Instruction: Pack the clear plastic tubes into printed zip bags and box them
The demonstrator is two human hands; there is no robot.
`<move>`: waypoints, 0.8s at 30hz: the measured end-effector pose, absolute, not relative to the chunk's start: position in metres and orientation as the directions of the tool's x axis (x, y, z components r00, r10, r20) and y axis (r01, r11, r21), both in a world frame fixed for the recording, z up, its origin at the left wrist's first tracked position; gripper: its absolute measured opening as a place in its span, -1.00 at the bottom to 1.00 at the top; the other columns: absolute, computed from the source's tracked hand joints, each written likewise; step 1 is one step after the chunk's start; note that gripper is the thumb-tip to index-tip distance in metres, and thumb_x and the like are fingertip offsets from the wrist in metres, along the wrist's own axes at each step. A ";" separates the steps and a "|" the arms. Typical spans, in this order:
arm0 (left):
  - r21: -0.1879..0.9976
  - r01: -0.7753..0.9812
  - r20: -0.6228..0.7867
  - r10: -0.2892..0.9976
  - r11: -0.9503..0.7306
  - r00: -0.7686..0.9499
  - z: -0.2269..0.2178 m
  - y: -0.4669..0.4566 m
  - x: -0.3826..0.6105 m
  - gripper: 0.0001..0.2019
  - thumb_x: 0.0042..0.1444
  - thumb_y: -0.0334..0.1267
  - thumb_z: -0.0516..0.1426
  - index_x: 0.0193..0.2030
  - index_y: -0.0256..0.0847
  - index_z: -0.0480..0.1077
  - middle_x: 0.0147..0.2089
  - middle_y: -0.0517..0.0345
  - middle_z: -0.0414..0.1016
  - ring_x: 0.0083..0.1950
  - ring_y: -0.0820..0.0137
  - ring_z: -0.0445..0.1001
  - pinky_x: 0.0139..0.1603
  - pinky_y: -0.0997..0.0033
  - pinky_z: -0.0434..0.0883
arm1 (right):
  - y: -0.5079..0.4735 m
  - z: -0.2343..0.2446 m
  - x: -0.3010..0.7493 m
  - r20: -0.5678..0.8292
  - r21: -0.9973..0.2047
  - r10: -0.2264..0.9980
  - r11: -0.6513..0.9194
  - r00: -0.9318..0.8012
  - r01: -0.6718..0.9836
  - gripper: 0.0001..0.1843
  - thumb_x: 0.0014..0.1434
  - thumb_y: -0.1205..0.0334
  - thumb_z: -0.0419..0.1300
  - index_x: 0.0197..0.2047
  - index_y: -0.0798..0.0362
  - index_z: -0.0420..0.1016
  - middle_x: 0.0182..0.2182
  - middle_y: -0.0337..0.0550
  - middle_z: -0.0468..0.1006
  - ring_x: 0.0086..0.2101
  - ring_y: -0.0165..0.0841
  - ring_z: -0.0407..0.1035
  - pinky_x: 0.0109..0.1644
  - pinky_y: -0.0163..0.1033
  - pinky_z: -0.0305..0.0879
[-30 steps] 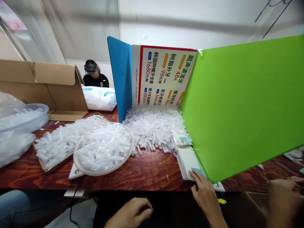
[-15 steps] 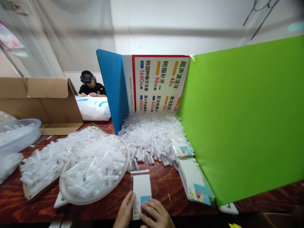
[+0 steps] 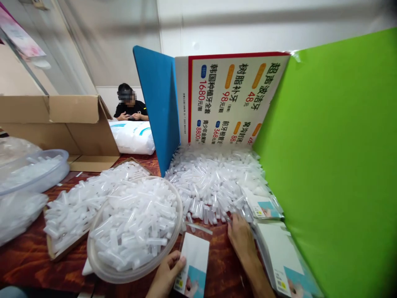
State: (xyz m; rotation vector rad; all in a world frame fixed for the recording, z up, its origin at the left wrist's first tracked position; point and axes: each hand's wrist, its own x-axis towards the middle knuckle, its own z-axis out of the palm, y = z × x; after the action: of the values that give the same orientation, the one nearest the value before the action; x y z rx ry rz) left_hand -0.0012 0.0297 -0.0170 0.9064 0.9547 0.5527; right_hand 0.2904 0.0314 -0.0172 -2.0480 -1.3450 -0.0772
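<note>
My left hand [image 3: 169, 271] grips the lower left edge of a clear plastic packet [image 3: 194, 258] with a white and teal printed card inside. The packet's top flap strip lies toward the pile. My right hand [image 3: 240, 234] is at the near right edge of a heap of small translucent white plastic tubes [image 3: 214, 182]. Its fingers are bent and close together, and their tips are partly hidden, so what they pinch does not show. Just right of this hand lie a small stack of packets [image 3: 263, 205] and a larger stack of packets [image 3: 282, 256].
A round tub [image 3: 136, 279] heaped with tubes stands left, beside a cardboard tray [image 3: 58, 254] of tubes. Blue [image 3: 158, 99], printed [image 3: 229, 99] and green [image 3: 325, 165] boards wall in the heap. A cardboard box [image 3: 83, 136] and a seated person [image 3: 132, 105] are behind.
My right hand has left the packet and moved up and right to the tube heap. My left hand still holds the packet, now tilted slightly. The view has shifted left.
</note>
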 end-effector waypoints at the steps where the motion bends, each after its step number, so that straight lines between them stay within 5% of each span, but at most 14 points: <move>1: 0.845 -0.021 -0.450 0.730 0.535 0.514 -0.013 0.032 -0.002 -0.42 -0.08 0.31 0.32 -0.34 -0.25 0.40 -0.53 0.19 0.52 -0.59 0.44 0.43 -0.55 0.51 0.32 | 0.027 -0.016 0.288 0.380 -0.528 0.791 -0.241 0.480 0.814 -0.82 0.20 0.31 0.06 -0.20 0.06 0.47 -0.39 0.03 0.55 -0.34 -0.11 0.49 -0.22 -0.08 0.41; 3: 0.830 -0.009 -0.451 0.682 0.557 0.576 -0.007 0.036 -0.003 -0.44 -0.05 0.29 0.32 -0.33 -0.26 0.41 -0.51 0.17 0.50 -0.59 0.44 0.42 -0.57 0.52 0.30 | 0.015 -0.011 0.278 0.292 -0.685 0.801 -0.206 0.522 0.699 -0.69 0.26 0.17 0.08 0.01 0.09 0.44 -0.37 -0.02 0.57 -0.36 -0.14 0.50 -0.26 -0.10 0.44; 6: 0.819 0.055 -0.461 0.599 0.571 0.655 -0.001 0.041 -0.006 -0.47 0.00 0.25 0.30 -0.35 -0.29 0.43 -0.51 0.13 0.49 -0.58 0.44 0.40 -0.58 0.53 0.24 | -0.001 0.003 0.253 0.054 -0.970 0.859 -0.077 0.509 0.232 -0.53 0.27 -0.01 0.18 0.16 0.02 0.38 -0.22 -0.04 0.61 -0.23 -0.17 0.54 -0.19 -0.15 0.48; 10: 0.827 0.143 -0.473 0.536 0.544 0.699 0.002 0.048 -0.010 -0.49 0.04 0.20 0.31 -0.40 -0.31 0.43 -0.50 0.14 0.45 -0.53 0.48 0.33 -0.53 0.54 0.14 | -0.012 0.012 0.225 -0.125 -0.977 0.894 -0.036 0.430 -0.210 -0.57 0.10 -0.05 0.40 -0.05 0.00 0.51 -0.29 -0.13 0.62 -0.27 -0.21 0.52 -0.22 -0.21 0.43; 17: 0.821 0.240 -0.505 0.462 0.518 0.729 0.005 0.054 -0.019 -0.50 0.08 0.18 0.28 -0.44 -0.31 0.43 -0.52 0.24 0.30 -0.50 0.52 0.17 -0.47 0.50 -0.01 | -0.018 0.008 0.235 -0.178 -0.965 0.933 -0.102 0.313 -0.242 -0.61 -0.03 0.02 0.52 -0.24 0.05 0.55 -0.41 -0.21 0.58 -0.37 -0.30 0.46 -0.27 -0.25 0.35; 24: 0.822 0.233 -0.487 0.429 0.520 0.761 0.009 0.049 -0.021 -0.43 0.02 0.27 0.28 -0.29 -0.33 0.53 -0.41 0.16 0.42 -0.42 0.44 0.27 -0.39 0.51 0.13 | -0.008 0.011 0.217 -0.171 -0.973 0.981 -0.153 0.095 -0.170 -0.67 -0.07 0.04 0.54 -0.35 0.07 0.62 -0.38 -0.19 0.60 -0.34 -0.31 0.44 -0.22 -0.26 0.31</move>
State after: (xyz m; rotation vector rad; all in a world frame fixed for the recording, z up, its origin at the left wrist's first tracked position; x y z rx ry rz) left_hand -0.0210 0.0488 0.0093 1.0415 0.7290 0.1308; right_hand 0.2167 -0.0076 0.0109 -1.2534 -0.9273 1.3173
